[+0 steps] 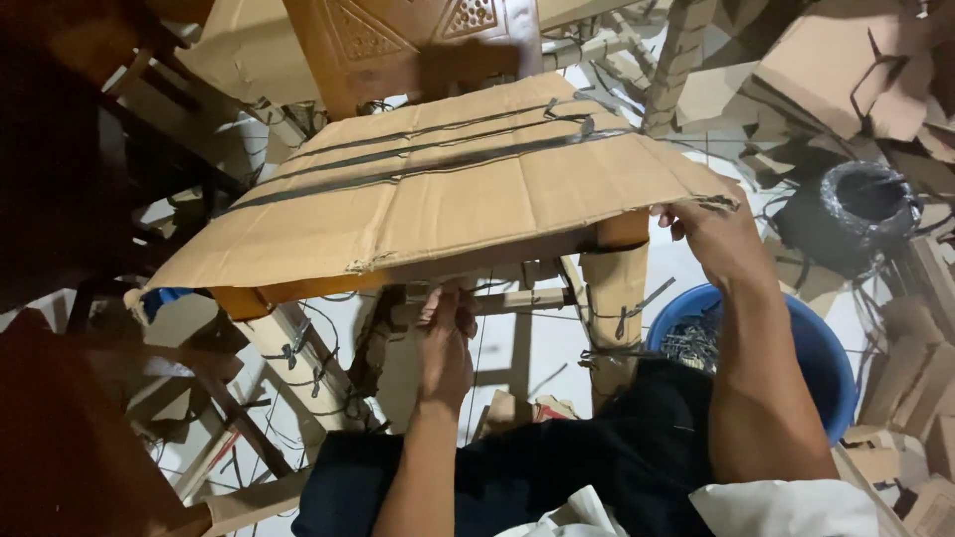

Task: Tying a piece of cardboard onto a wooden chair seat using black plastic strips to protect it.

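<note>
Down close, the left hand (445, 343) reaches under the chair seat, fingers curled near a wrapped crossbar (502, 300); whether it grips anything, I cannot tell. The right hand (718, 237) pinches the corner of the cardboard sheet (438, 194) that lies over the wooden chair (413, 45). The front legs (615, 308) already wear cardboard bound with dark strapping, and straps cross the seat cover. The backrest is bare yet, so the wrapping looks partly done. Beyond, a blue tub (831, 368) and cardboard scraps (846, 70).
</note>
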